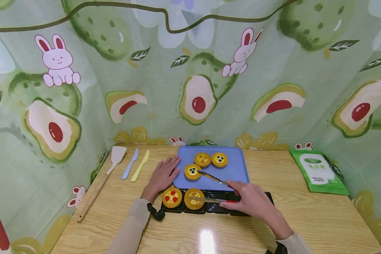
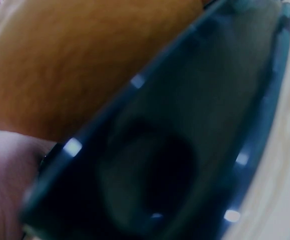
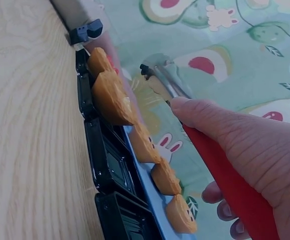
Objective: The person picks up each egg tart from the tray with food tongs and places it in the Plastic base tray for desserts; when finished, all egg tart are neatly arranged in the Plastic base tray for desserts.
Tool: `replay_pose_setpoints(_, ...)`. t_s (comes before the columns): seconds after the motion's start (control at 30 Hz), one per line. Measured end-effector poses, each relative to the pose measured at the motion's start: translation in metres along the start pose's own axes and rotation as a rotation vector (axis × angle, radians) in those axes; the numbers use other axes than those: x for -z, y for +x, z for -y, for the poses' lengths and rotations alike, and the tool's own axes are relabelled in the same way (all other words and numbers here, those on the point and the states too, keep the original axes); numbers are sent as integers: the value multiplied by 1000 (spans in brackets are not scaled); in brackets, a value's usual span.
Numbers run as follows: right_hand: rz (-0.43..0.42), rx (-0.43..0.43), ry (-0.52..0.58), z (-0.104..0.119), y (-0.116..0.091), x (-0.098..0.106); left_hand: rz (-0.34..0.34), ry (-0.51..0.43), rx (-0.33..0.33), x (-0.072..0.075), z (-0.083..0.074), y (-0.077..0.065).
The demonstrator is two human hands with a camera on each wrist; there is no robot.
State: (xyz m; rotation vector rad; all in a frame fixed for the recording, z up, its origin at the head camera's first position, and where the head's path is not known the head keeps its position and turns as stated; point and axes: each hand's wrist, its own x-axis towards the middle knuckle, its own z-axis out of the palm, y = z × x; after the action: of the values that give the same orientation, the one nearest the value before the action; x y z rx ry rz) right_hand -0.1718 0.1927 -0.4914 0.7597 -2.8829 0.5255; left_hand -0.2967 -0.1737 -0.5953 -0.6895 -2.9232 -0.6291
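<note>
My right hand (image 1: 254, 199) grips metal tongs (image 1: 213, 177) by their red handles, and their two arms stand spread apart. One tip appears by a blueberry-topped egg tart (image 1: 190, 172) on the blue tray (image 1: 235, 173); the other passes over a tart with pale wedges (image 1: 194, 204) in the black compartment tray (image 1: 217, 208). Whether the tips touch cannot be told. Left of it in that tray sits a tart with red pieces (image 1: 171, 202). My left hand (image 1: 163, 174) rests with extended fingers at the blue tray's left edge. Its wrist view shows a blurred tart (image 2: 84, 65) and black tray wall (image 2: 185, 125).
Two more tarts, one with wedges (image 1: 202, 155) and one with blueberries (image 1: 219, 160), sit farther back on the blue tray. To the left lie a spatula (image 1: 105, 176), a blue knife (image 1: 130, 164) and a yellow knife (image 1: 140, 166). A green packet (image 1: 319, 171) lies at right.
</note>
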Motion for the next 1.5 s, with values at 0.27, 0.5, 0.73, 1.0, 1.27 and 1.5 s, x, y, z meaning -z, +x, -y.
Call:
replay_pose_setpoints(0.27,-59,-34,-9,-6,0,4,-3,1,1,-1,1,1)
replay_pose_setpoints(0.5,-147,-43,-35,-18,2,4,-7,-2,1,-1,0,0)
replay_pose_setpoints(0.73,-159,-145,-51,-30,2,4,-22,-11,-13,-1,0,0)
replay_pose_setpoints(1.0,-167,-218,-98,-43,2,1,-12,-5,-6,-1,1,1)
replay_pose_setpoints(1.27,-164,-264,-163,-54,3,0,-17,-12,-8,0,0,1)
replay_pose_setpoints(1.5,-147,-268,-205,-68,4,-6,-19,-22,1,1,-2,-1)
